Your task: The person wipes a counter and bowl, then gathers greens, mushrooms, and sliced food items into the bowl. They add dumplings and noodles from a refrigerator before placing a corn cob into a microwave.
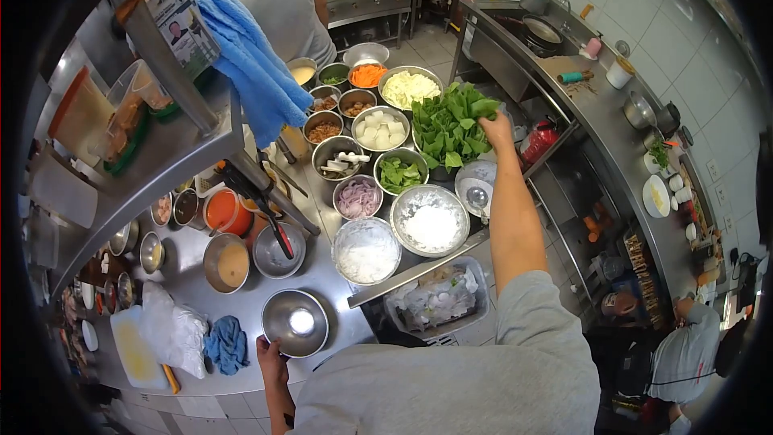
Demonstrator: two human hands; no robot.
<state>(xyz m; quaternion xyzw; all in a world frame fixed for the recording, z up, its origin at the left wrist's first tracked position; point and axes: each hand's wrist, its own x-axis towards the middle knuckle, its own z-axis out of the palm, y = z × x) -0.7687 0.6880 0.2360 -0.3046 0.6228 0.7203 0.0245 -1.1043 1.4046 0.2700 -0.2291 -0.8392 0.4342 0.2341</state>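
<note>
At the counter's front edge, my left hand (274, 358) grips the rim of a steel mixing bowl (282, 314), with nothing visible inside it but a bright reflection. My right arm reaches far forward, and my right hand (497, 130) is closed at the right side of a big heap of leafy greens (451, 133); leaves hide some fingertips. Around the heap stand bowls of shredded cabbage (409, 89), white chunks (380, 130), cut green leaves (400, 172) and sliced onion (357, 197). Nearer me are two bowls of white powder (429, 221) (367, 252).
A bin of scraps (439, 298) sits below the counter edge. On the left are a blue cloth (226, 345), a cutting board (137, 346), a bowl of tan liquid (229, 266) and an overhead shelf (193, 145). A co-worker (278, 4) stands beyond; another person (684, 346) is at right.
</note>
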